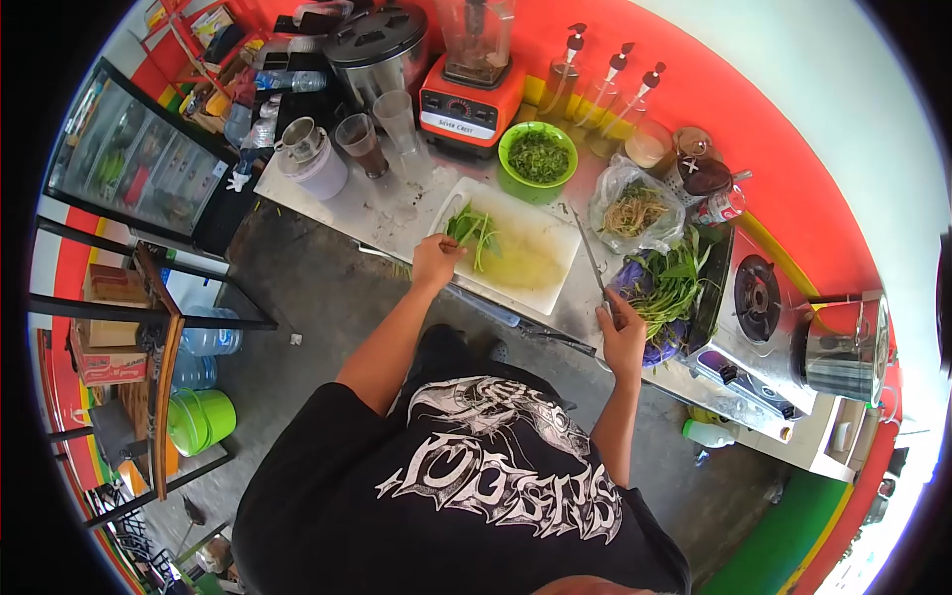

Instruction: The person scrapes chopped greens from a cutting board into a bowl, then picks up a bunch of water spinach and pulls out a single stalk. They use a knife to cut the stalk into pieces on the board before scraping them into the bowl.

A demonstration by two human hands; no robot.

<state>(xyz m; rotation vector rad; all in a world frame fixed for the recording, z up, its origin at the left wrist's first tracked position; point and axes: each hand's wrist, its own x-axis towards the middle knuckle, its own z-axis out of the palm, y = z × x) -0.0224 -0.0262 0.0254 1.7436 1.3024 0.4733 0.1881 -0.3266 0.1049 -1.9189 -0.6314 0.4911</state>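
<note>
Leafy greens (480, 232) held on a cutting board (543, 230), a knife (591, 254) gripped beside it
The leafy greens are pinched in the fingers of the left hand (434, 264) at the board's left side; the knife is grasped in the closed fingers of the right hand (623, 329), its blade pointed away from the body near the board's right edge; behind the board a green bowl (535, 190) is filled with chopped leaves (539, 156), and long-stemmed greens (668, 297) are piled to the right, near a stove (783, 332)
</note>
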